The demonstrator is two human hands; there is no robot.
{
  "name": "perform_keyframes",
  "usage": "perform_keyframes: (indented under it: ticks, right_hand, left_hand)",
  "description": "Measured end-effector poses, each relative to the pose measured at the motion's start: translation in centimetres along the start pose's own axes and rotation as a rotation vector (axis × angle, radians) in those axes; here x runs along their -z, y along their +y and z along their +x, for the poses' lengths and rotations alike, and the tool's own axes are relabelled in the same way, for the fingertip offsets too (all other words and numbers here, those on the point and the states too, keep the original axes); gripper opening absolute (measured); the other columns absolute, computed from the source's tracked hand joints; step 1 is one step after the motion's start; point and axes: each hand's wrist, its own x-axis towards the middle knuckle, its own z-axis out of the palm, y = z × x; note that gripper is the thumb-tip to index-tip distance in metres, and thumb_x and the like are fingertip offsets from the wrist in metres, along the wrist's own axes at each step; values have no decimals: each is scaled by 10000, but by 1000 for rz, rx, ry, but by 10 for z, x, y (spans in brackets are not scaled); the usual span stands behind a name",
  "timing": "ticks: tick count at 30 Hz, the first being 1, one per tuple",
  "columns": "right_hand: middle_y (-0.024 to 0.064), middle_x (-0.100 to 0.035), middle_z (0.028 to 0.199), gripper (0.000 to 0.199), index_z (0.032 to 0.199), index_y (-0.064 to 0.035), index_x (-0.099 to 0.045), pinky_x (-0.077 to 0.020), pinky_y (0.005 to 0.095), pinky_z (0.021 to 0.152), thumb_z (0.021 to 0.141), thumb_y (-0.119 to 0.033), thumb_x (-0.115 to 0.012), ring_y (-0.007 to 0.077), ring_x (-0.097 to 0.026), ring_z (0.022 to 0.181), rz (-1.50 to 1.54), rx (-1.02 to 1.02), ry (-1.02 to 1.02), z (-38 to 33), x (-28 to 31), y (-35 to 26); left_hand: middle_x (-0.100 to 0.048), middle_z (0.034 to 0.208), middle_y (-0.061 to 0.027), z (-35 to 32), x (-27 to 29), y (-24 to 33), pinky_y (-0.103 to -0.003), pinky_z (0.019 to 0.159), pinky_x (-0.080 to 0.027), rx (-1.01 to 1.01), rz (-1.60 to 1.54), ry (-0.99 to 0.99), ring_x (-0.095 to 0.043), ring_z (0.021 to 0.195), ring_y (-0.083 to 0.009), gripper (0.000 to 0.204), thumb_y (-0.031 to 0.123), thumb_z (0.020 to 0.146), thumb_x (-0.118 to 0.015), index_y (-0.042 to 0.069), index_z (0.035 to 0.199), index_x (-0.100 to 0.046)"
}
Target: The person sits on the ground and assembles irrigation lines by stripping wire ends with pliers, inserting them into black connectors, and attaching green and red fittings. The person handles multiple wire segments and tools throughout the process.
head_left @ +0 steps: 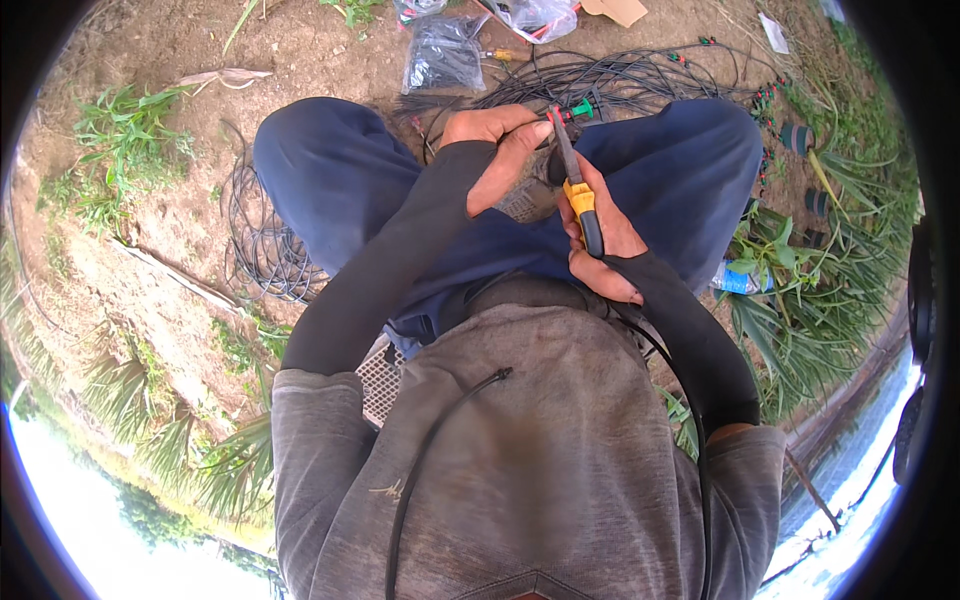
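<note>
My left hand (497, 145) is closed, thumb and fingers pinching a small plastic fitting (580, 109) with a green end and a red part. The fingers cover some of it. My right hand (608, 222) is wrapped round a pair of pliers (579, 192) with yellow and black handles. Its metal jaws point up and away from me, reaching the red part beside my left fingertips. Whether the jaws grip it cannot be made out. Both hands are over my crossed legs, and dark sleeves cover my forearms.
A tangle of thin black tubing (610, 75) lies beyond my knees, with red and green fittings (768, 95) at its right. Clear plastic bags (443, 52) sit at the far side. More black tubing (262, 235) is coiled left. A plastic bottle (742, 278) lies among plants at right.
</note>
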Motion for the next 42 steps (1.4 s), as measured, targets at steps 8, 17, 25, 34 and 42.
perform_keyframes:
  ticks: [8,17,25,34,42]
  right_hand:
    - [122,-492,1278,911,1509,-67,-102,-295,339,1072,685,16,-479,234,-417,1296,-231,214,21,7,12,-16]
    - [28,-504,964,577,1369,-65,-336,-443,280,798,877,-110,-635,155,-544,923,511,337,270,12,12,15]
    - [48,-593,959,356,1109,-70,-432,-436,226,715,855,-70,-682,90,-536,828,577,470,498,42,12,-25]
    - [10,-573,894,347,1118,-76,-440,-435,222,724,849,-9,-649,69,-534,818,659,547,516,54,26,-32]
    - [10,-571,944,346,1108,-106,-436,-428,217,662,850,-16,-648,69,-530,805,647,643,625,48,61,-35]
  left_hand:
    - [-401,628,39,8,18,-10,-241,539,-328,232,-455,-40,-394,585,-87,267,254,978,-508,6,1037,-590]
    - [-548,789,-18,9,14,-10,-258,675,-421,93,-628,-89,-576,747,-146,346,239,992,-457,5,1239,-520]
    - [-553,775,-21,11,-2,11,-268,679,-436,111,-609,-140,-575,736,-149,365,222,999,-445,3,1285,-502]
    - [-554,726,-28,23,-21,29,-260,630,-488,136,-414,-157,-584,656,-145,397,207,985,-452,7,1326,-483]
    - [-591,815,-45,35,-27,18,-244,668,-502,127,-289,-225,-589,723,-104,398,208,952,-563,-23,1274,-532]
